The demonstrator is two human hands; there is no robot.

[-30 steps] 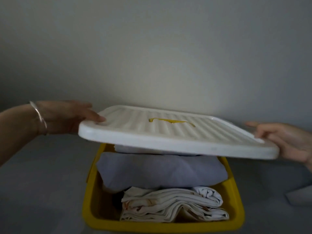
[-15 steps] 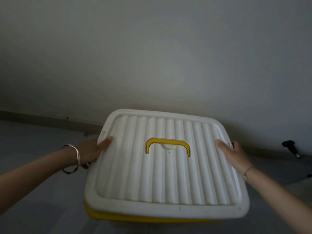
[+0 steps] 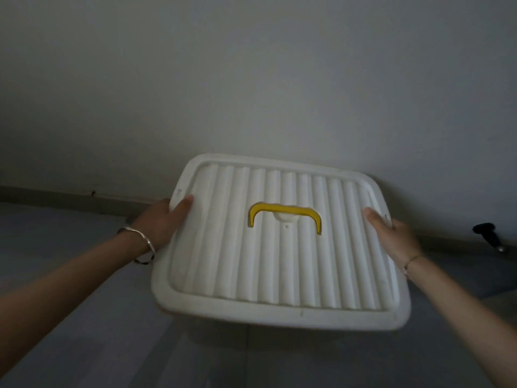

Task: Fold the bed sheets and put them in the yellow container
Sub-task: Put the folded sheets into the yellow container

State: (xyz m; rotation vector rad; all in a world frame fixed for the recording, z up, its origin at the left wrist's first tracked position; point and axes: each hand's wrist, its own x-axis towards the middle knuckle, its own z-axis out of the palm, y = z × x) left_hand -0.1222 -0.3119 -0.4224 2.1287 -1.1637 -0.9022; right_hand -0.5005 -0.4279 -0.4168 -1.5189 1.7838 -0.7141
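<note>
Holding a white ribbed lid [image 3: 279,261] by its two sides, low over the floor [image 3: 70,331] and close to the wall [image 3: 251,79]. Pinching the left rim with the left grip [image 3: 161,222], thumb flat on the ribs, fingers hidden under the edge. Doing the same on the right rim with the right grip [image 3: 391,236]. Not touching the yellow handle [image 3: 285,217] at the middle.

Seeing nothing of the yellow container or the bed sheets: presumably right beneath the lid and fully covered by it, but cannot confirm. Cannot tell either whether seated or only resting on top.

Probably at the closing step, so watch the seating above all.
- Beware pressing down with the lid skewed: likely to catch one corner outside the container rim and leave the opposite side raised.
- Beware closing over an over-tall stack: risk of trapping a fold of sheet in the seam, or of the lid springing back up.
- Avoid pushing with thumbs alone near the far corners: liable to rock the near edge upward.
- Avoid releasing one side first: apt to tip the lid off toward the floor.
- Mind fingertips nipped under the edge, and the bangle [image 3: 140,242] on the left wrist, just beside the rim.
</note>
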